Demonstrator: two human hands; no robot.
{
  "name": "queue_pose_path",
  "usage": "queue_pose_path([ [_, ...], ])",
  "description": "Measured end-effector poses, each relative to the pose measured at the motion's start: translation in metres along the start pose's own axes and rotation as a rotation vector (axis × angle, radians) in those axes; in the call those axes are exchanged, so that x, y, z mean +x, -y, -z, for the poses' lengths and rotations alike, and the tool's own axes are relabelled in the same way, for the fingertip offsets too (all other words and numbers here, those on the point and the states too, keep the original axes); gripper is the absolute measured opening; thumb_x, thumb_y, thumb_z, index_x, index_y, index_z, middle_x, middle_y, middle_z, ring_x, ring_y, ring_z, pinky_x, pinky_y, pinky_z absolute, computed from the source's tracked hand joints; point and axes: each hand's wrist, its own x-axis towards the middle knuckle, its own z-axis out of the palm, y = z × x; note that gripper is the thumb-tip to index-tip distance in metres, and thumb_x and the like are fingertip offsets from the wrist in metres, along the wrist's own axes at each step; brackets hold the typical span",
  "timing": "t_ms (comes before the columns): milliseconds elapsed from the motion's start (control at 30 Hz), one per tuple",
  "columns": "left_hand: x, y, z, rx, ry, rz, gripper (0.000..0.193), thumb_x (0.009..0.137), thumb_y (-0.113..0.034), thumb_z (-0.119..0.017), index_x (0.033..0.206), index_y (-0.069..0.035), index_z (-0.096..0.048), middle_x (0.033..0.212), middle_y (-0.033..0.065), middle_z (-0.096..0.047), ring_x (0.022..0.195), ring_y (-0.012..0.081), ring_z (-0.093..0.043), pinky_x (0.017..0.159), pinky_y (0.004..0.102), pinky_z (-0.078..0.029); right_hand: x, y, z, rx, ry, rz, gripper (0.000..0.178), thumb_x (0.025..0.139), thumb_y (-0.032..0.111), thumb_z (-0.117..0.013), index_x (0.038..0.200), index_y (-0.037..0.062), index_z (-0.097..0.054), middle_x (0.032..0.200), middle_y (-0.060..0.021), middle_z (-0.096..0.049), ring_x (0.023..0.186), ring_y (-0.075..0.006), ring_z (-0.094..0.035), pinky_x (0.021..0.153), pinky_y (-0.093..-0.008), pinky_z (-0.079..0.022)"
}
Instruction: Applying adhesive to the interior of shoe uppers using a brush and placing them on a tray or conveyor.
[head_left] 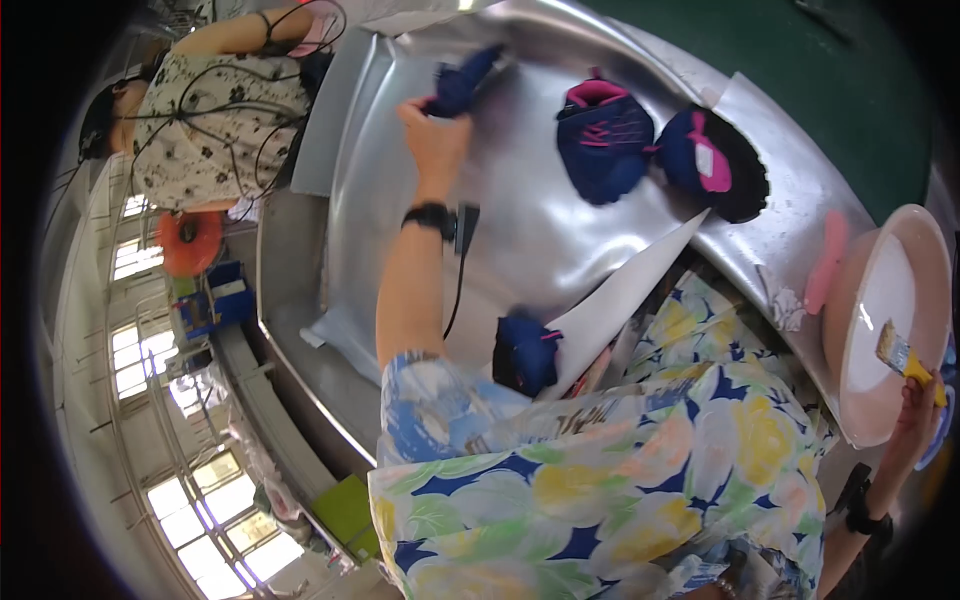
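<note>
Gripping a navy shoe upper (465, 80) on the metal table (520, 230), left hand (435, 135) is clenched; right hand (918, 405), beyond the table's right edge, grasps a yellow-handled brush (905, 358) over a white bowl (885, 330).

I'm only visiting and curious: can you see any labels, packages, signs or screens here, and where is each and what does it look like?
Label: a small pale rectangular patch on the pink lining of the right-hand navy shoe upper, on the metal table.
No packages, signs or screens to make out.
</note>
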Motion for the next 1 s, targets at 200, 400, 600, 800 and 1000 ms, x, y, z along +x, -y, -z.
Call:
queue_pose_path([
  [200, -0.089, -0.132, 0.028, 0.09, 0.333, -0.694, 0.039, 0.066, -0.005, -0.066, 0.1, -0.001, -0.049, 0.111, 0.0265, -0.052, 0.103, 0.0409, -0.053, 0.091, 0.0498, -0.041, -0.006, 0.009, -0.02, 0.046, -0.125, 0.052, 0.031, 0.101, 0.021, -0.054, 0.124, 0.0008, -0.054, 0.102, -0.0061, -0.063, 0.087, -0.0099, -0.063, 0.08, -0.0216, -0.05],
  [400, -0.076, -0.153, 0.024, -0.337, 0.77, -0.323, 0.043, 0.075, 0.004, -0.061, 0.116, 0.001, -0.049, 0.126, 0.0237, -0.05, 0.118, 0.0415, -0.049, 0.104, 0.0456, -0.039, 0.021, 0.009, -0.055, -0.257, 0.031, 0.162, 0.024, 0.097, 0.019, -0.06, 0.111, 0.0002, -0.058, 0.094, -0.0051, -0.064, 0.084, -0.0119, -0.063, 0.074, -0.0236, -0.05],
  [600, -0.044, -0.167, 0.002, 0.149, 0.678, -0.82, 0.052, 0.079, 0.007, -0.058, 0.128, -0.011, -0.054, 0.112, 0.0141, -0.059, 0.1, 0.035, -0.058, 0.087, 0.0392, -0.049, 0.032, 0.017, -0.129, -0.464, 0.222, 0.343, 0.024, 0.088, 0.018, -0.068, 0.102, 0.0015, -0.058, 0.078, -0.0151, -0.063, 0.069, -0.0228, -0.063, 0.063, -0.0338, -0.048],
  [800, 0.04, -0.186, 0.051, -0.112, 0.423, -0.461, 0.042, 0.086, 0.008, -0.05, 0.127, -0.006, -0.053, 0.116, 0.0096, -0.059, 0.1, 0.025, -0.061, 0.087, 0.0378, -0.052, -0.001, 0.046, -0.126, -0.765, 0.535, 0.4, 0.014, 0.087, 0.007, -0.064, 0.097, 0.0025, -0.056, 0.085, -0.0204, -0.065, 0.079, -0.0366, -0.064, 0.071, -0.0391, -0.049],
  [1000, 0.009, -0.271, 0.006, -1.281, 1.077, 0.268, 0.038, 0.092, -0.001, -0.058, 0.128, -0.006, -0.05, 0.117, 0.0071, -0.063, 0.106, 0.0211, -0.063, 0.093, 0.0374, -0.054, 0.003, 0.06, -0.074, -0.745, 0.256, 0.461, 0.017, 0.088, 0.011, -0.064, 0.099, 0.0011, -0.057, 0.088, -0.0191, -0.064, 0.082, -0.0342, -0.065, 0.073, -0.0397, -0.049],
])
